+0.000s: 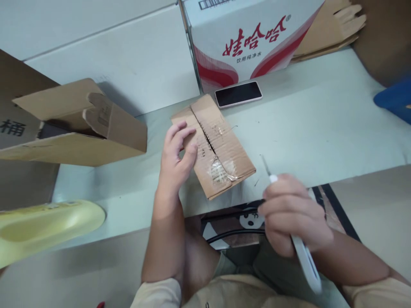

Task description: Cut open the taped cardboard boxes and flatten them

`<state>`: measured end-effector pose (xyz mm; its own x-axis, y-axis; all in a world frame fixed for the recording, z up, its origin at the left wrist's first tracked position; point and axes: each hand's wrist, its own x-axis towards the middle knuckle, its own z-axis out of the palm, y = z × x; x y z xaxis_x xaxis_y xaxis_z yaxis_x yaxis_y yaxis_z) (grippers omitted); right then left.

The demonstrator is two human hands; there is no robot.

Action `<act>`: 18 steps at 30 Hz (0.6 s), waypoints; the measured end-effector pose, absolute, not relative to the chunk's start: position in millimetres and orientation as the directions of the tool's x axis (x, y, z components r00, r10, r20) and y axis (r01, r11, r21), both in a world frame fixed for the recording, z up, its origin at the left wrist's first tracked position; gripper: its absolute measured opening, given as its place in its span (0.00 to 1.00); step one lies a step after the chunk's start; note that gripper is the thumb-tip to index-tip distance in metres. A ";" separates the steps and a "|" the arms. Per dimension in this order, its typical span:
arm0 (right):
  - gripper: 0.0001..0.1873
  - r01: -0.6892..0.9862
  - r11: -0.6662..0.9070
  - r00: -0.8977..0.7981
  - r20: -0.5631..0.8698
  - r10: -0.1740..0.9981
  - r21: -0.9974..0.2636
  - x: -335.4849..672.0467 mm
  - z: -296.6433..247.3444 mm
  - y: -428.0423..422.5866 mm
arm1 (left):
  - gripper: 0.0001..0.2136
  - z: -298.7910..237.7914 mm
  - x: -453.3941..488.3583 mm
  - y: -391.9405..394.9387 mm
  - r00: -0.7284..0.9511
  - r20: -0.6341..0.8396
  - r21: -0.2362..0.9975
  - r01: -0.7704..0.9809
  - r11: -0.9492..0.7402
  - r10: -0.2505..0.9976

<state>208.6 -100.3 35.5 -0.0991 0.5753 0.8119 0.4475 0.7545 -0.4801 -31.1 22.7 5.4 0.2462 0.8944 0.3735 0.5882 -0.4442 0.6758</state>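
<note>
A small brown cardboard box (221, 149) lies flat on the pale table (321, 119), its taped seam slit open along the middle. My left hand (176, 156) rests on the box's left edge, fingers curled over it and thumb pressed on top. My right hand (293, 214) is closed round a white utility knife (306, 261), held just above the table's near edge to the right of the box. The knife's thin blade (265, 165) points up and away toward the box, not touching it.
A black phone (238, 93) lies just behind the box. A white and red printed carton (250, 38) stands at the back. An open brown carton (80, 124) sits at the left, a yellow plastic object (48, 222) lower left, a blue object (394, 100) far right.
</note>
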 end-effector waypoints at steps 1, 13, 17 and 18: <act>0.12 0.513 0.711 0.009 0.831 0.555 -0.481 210.3 29.1 -93.5 | 0.23 5.3 -30.9 22.3 0.252 0.369 0.680 0.583 -0.444 0.895; 0.06 0.391 0.491 0.141 0.578 0.804 -0.778 208.9 -20.9 -53.7 | 0.19 11.1 -32.2 16.2 0.379 0.389 0.556 0.630 -0.542 0.840; 0.06 0.395 0.445 0.138 0.531 0.836 -0.804 205.8 -21.5 -57.3 | 0.18 13.6 -30.6 12.7 0.390 0.380 0.536 0.646 -0.543 0.839; 0.05 0.408 0.443 0.135 0.533 0.835 -0.798 206.1 -21.4 -57.1 | 0.18 13.4 -30.2 12.5 0.385 0.380 0.538 0.648 -0.540 0.841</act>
<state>206.1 -57.1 -21.4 0.1354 0.8353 0.5328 0.4083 0.4429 -0.7982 -30.2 12.5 13.4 0.3855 0.8408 0.3801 0.6475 -0.5400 0.5377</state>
